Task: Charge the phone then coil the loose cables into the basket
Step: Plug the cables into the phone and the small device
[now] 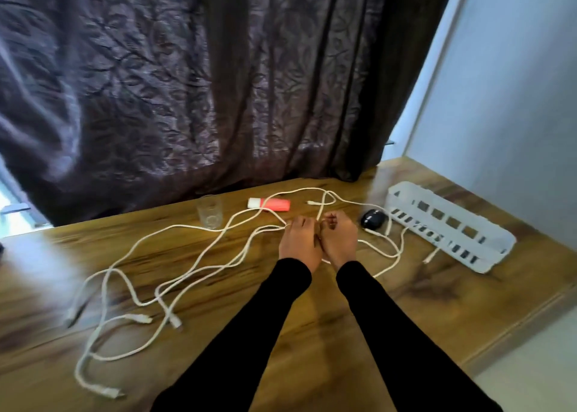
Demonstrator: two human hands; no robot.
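Observation:
Several white cables point(187, 268) lie tangled across the wooden table point(312, 333), their plugs scattered at the front left. My left hand point(299, 243) and my right hand point(338, 239) sit side by side at the table's middle, both closed on white cable strands that run out to the left and right. A long white slotted basket point(449, 224) lies at the right, apart from my hands. No phone is visible.
A clear glass point(209, 211) stands behind the cables. A red and white tube point(270, 204) lies near the dark curtain point(218, 83). A black mouse point(372, 218) sits between my right hand and the basket. The table's edge runs along the right.

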